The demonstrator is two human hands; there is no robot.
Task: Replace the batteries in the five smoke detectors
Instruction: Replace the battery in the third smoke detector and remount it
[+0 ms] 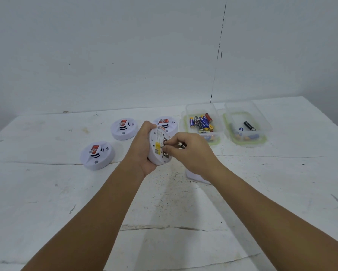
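1. Your left hand (142, 151) is wrapped around the round white plastic smoke detector (158, 148), lifted off the white painted desk (164, 212) and tipped so its labelled back faces your right side. That tilt likely serves to open the battery bay to your other hand.
2. Your right hand (191, 151) is pinched narrow, fingertips (167, 148) at the bay, while a small metal-capped cylinder, probably a battery (181, 145), sits tucked against the knuckles. You appear to be parking one cell while working another, though whether it goes in or comes out cannot be told.
3. Three more white detectors lie face up on the desk: one at near left (97, 155), one at far left (124, 129), and one (167, 124) partly behind the held unit. A white shape (195, 178) under your right wrist may be the fifth.
4. The clear plastic tub of mixed batteries (202, 122) stands just beyond your right hand, and a second clear tub with few cells (246, 126) sits beside it, so both are a short reach.
5. The near desk is bare, giving open room for a set-down. The desk's right edge runs past the tubs, well apart from your hands.
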